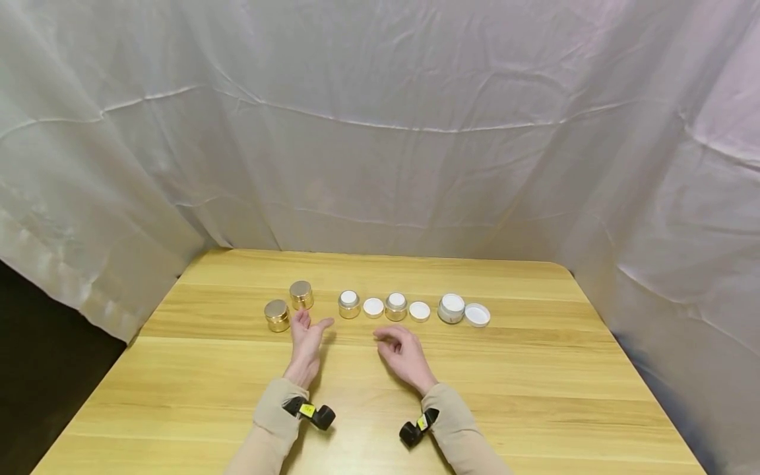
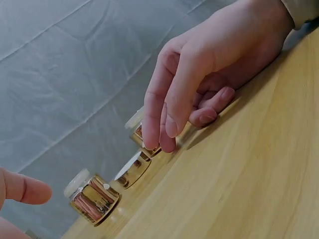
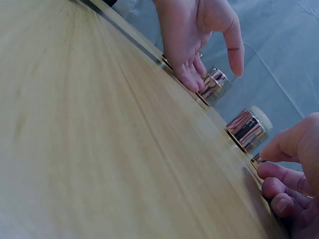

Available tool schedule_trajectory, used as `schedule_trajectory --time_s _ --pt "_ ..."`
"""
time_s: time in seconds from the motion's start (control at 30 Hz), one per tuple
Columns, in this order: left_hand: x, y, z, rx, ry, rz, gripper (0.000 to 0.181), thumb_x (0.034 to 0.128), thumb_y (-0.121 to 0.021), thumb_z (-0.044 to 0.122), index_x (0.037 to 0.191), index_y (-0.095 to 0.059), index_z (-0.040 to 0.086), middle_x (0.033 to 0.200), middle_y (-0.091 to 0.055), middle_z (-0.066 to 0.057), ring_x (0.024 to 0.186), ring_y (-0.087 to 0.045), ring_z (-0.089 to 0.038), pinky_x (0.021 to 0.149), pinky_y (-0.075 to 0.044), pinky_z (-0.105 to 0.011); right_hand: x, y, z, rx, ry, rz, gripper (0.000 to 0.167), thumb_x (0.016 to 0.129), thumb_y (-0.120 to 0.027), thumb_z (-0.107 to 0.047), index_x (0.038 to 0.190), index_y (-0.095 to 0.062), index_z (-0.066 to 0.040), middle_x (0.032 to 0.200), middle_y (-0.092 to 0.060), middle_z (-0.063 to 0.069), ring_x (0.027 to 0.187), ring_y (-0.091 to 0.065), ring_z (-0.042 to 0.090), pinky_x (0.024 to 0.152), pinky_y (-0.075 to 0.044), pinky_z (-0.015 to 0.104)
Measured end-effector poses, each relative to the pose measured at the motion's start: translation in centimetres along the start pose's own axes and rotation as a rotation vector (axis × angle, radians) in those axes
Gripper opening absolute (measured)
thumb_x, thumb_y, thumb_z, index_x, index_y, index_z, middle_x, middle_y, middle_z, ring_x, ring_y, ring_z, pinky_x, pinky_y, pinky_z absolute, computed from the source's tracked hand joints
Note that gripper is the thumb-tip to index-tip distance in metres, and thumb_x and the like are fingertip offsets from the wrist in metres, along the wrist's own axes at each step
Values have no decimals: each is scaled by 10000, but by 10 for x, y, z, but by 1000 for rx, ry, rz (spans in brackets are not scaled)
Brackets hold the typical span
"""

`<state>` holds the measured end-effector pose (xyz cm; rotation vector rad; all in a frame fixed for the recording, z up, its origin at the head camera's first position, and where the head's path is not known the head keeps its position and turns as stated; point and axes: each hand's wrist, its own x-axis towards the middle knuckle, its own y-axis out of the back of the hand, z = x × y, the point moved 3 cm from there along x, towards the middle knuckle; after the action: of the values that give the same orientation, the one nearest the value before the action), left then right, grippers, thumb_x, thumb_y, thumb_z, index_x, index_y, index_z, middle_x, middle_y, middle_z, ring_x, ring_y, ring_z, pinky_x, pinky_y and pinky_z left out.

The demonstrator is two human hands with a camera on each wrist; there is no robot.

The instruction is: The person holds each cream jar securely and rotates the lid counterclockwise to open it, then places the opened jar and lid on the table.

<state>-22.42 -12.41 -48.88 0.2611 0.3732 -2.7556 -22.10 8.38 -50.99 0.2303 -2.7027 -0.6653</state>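
Observation:
In the head view my left hand (image 1: 305, 346) has its thumb spread and its fingertips just in front of the rear capped gold jar (image 1: 301, 295). Whether they touch it I cannot tell. A second capped gold jar (image 1: 277, 315) stands to the left of those fingers. My right hand (image 1: 405, 355) is over the table with loosely bent fingers, nothing between them. Beyond it are an uncapped gold jar (image 1: 349, 304), a round lid (image 1: 373, 307) with its white inside up, and another uncapped gold jar (image 1: 396, 307). The left wrist view shows the right hand (image 2: 214, 64) above the wood.
Farther right lie a second upturned lid (image 1: 419, 311), a wider uncapped jar (image 1: 451, 309) with a white top, and a larger white lid (image 1: 477, 315). A pale curtain (image 1: 380, 165) hangs behind the wooden table (image 1: 534, 396).

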Motion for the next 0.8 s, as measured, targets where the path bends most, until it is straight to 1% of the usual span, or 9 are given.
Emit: schedule_trajectory --time_s 0.1,0.2,0.3,0.4,0.5,0.57,0.73,0.8 --pt "0 0 1 -9 2 9 988 896 -621 -8 1573 98 1 1678 71 -245 1576 28 -373 1320 -45 -492 0 1 0 0 4 1 237 856 -680 22 1080 -733 -35 1058 -719 116 713 -522 -2 628 -478 139" --pt "2 0 1 -20 -6 16 1046 894 -627 -5 1573 168 29 1677 138 -227 1578 74 -357 1317 -15 -491 0 1 -2 -8 0 1 236 858 -680 22 1081 -734 -33 1058 -721 112 708 -521 0 630 -476 135" --pt "5 0 0 -17 -17 -2 1082 899 -621 -15 1567 226 70 1666 208 -206 1570 104 -379 1313 -4 -502 0 2 -2 -13 -6 4 237 858 -681 22 1081 -737 -37 1053 -723 105 699 -516 -6 628 -471 132" --pt "10 0 -1 -3 -30 -26 1105 902 -617 -23 1557 265 99 1652 261 -191 1557 102 -423 1312 -9 -504 0 2 -2 -12 -11 3 238 859 -681 20 1083 -737 -41 1052 -722 100 695 -513 -8 628 -467 129" --pt "16 2 0 35 -39 -44 1113 898 -620 -23 1559 266 108 1646 287 -173 1554 92 -436 1314 -8 -493 0 2 -2 -10 -6 6 237 858 -683 17 1081 -739 -40 1049 -722 101 695 -513 -10 628 -466 127" --pt "21 4 0 72 -47 -50 1108 897 -621 -26 1560 258 95 1646 291 -172 1553 111 -427 1313 9 -497 0 2 -1 -7 3 8 235 856 -681 18 1078 -739 -36 1049 -721 107 694 -512 -15 624 -469 130" --pt "31 8 1 175 -47 -37 1103 882 -626 -42 1573 223 90 1668 225 -184 1562 128 -384 1311 21 -508 1 0 1 -6 15 8 229 855 -675 20 1066 -739 -41 1052 -720 112 695 -507 -26 616 -475 139" --pt "35 9 2 222 -45 -28 1101 873 -623 -42 1576 215 86 1674 197 -195 1565 113 -380 1312 9 -513 0 0 1 -12 8 7 230 856 -674 19 1066 -741 -47 1055 -721 106 692 -506 -23 616 -471 136"
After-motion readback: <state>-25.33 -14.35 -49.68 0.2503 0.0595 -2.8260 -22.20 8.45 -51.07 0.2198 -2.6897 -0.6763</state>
